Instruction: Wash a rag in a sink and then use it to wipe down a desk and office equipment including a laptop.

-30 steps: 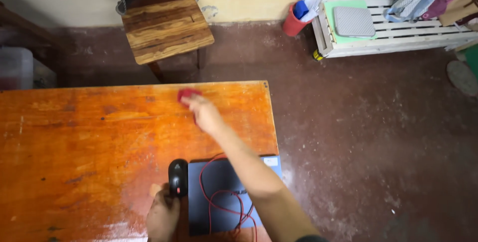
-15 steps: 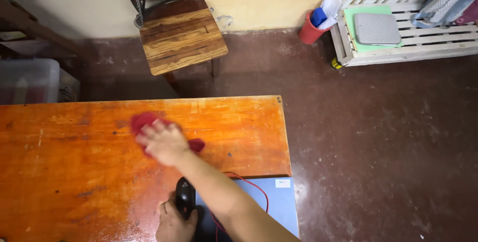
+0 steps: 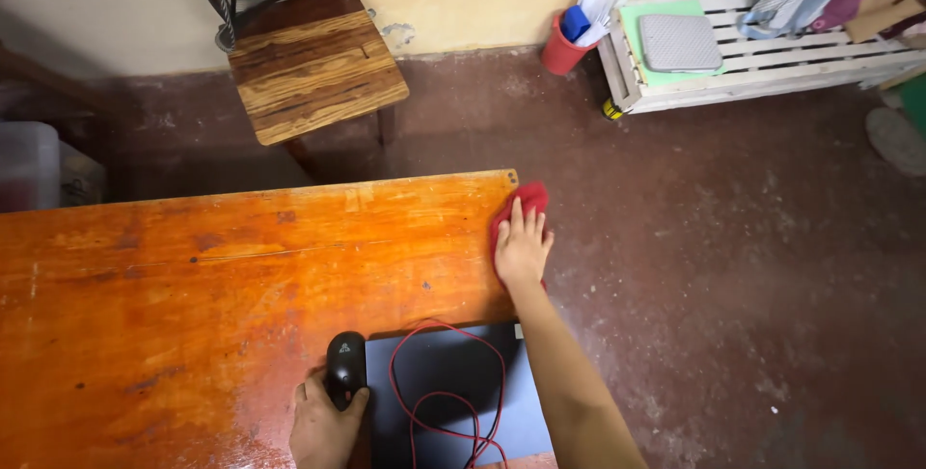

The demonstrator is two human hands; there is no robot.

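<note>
My right hand point(image 3: 522, 246) lies flat, fingers spread, pressing a red cloth point(image 3: 528, 198) onto the far right corner of the orange wooden table point(image 3: 193, 276); part of the cloth hangs past the edge. My left hand point(image 3: 322, 425) is at the table's near edge, fingers around the back of a black computer mouse point(image 3: 345, 365). Right of the mouse lies a closed dark laptop point(image 3: 444, 372) with a red cable point(image 3: 453, 397) looped on its lid.
A wooden chair point(image 3: 313, 64) stands beyond the table by the yellow wall. A white slatted bench point(image 3: 762, 54) holds a grey pad and clothes, with a red bin point(image 3: 564, 44) beside it. A clear plastic box point(image 3: 29, 165) sits at far left. Dark red floor lies to the right.
My right hand has swept the red cloth from the table's middle rightward to the far right corner. The left hand stays on the mouse.
</note>
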